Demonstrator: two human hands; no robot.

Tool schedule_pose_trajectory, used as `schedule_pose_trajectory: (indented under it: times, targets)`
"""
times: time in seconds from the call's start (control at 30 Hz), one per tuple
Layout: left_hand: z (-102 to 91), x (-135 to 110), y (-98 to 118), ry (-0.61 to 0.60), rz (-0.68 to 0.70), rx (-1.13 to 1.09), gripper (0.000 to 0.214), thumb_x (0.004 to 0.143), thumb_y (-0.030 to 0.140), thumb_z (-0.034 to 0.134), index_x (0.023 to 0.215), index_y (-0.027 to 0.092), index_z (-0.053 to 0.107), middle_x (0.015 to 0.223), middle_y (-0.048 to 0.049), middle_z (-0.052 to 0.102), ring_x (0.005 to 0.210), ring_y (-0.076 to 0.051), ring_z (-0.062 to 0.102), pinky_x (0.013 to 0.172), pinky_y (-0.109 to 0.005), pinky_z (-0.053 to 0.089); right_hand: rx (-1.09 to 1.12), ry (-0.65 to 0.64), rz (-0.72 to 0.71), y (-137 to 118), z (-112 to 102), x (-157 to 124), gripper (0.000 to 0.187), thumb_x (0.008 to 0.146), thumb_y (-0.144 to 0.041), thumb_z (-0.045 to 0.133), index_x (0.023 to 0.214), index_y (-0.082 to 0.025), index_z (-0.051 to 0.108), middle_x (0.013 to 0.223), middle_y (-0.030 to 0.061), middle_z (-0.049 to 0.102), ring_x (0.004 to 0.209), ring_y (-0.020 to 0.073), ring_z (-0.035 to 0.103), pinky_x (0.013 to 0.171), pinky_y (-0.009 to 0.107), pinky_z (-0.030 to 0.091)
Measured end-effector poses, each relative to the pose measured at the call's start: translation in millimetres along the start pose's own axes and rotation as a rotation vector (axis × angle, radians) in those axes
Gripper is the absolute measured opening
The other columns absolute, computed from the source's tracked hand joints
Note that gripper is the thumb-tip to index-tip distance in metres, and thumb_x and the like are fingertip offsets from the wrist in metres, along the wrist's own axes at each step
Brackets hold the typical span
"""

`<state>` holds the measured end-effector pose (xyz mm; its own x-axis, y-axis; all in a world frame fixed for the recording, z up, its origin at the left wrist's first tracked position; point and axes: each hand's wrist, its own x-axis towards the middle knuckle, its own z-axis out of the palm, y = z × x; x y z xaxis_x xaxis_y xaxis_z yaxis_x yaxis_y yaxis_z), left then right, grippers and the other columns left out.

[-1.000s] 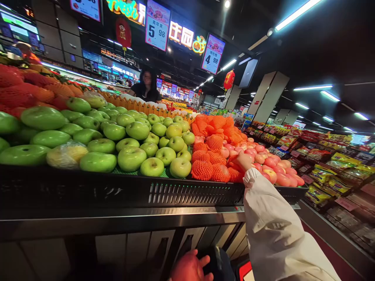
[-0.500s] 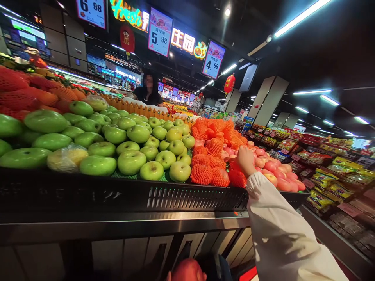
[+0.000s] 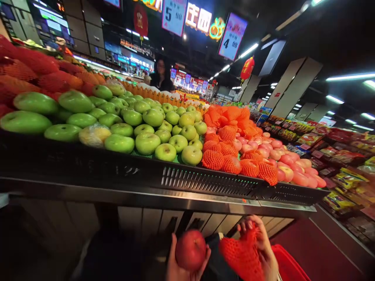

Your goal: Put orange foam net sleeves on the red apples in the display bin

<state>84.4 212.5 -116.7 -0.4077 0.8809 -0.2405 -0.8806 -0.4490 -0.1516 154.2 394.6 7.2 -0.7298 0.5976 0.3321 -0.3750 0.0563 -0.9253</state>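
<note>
**Left hand cups a round red apple; right hand grips an orange-red foam-mesh sleeve**

The apple sits at six o'clock, the left fingers half open and curled around its sides. At five o'clock the right fingers are closed, pinching the gathered sleeve. Beyond, a black slotted plastic crate bears glossy green apples toward ten o'clock and pinkish-red apples toward four.
</note>
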Motion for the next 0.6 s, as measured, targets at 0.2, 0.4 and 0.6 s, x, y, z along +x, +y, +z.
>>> schedule_pose_trajectory:
  times: [0.2, 0.4, 0.6]
  targets:
    - [1.8, -25.4, -3.8, 0.065, 0.032, -0.115, 0.073, 0.087, 0.078, 0.047, 0.101, 0.010, 0.071, 0.102, -0.0128, 0.076, 0.102, -0.024, 0.071, 0.098, -0.037, 0.051, 0.264, 0.028, 0.324, 54.9, -0.1, -29.0, 0.039, 0.065, -0.021, 0.060, 0.101, -0.035, 0.069, 0.088, 0.0011, 0.051, 0.082, 0.0182, 0.056, 0.078, 0.033, 0.052]
    - [4.7, -31.9, -13.4, 0.123, 0.025, -0.023, 0.086, 0.078, 0.082, 0.052, 0.117, 0.007, 0.066, 0.123, -0.0211, 0.067, 0.122, -0.033, 0.059, 0.111, -0.044, 0.040, 0.171, 0.021, 0.280, 43.6, 14.3, -39.3, 0.025, 0.071, -0.016, 0.080, 0.089, -0.026, 0.066, 0.088, -0.0017, 0.054, 0.081, 0.0114, 0.054, 0.074, 0.021, 0.045]
    - [8.9, -36.3, -17.4, 0.068, 0.027, -0.009, 0.090, 0.083, 0.084, 0.041, 0.131, 0.011, 0.060, 0.135, -0.0186, 0.063, 0.125, -0.032, 0.058, 0.111, -0.047, 0.036, 0.076, -0.219, 0.113, 44.9, 10.6, -49.6, 0.019, 0.077, -0.006, 0.074, 0.080, -0.023, 0.065, 0.088, -0.0006, 0.056, 0.090, 0.0161, 0.062, 0.086, 0.031, 0.049]
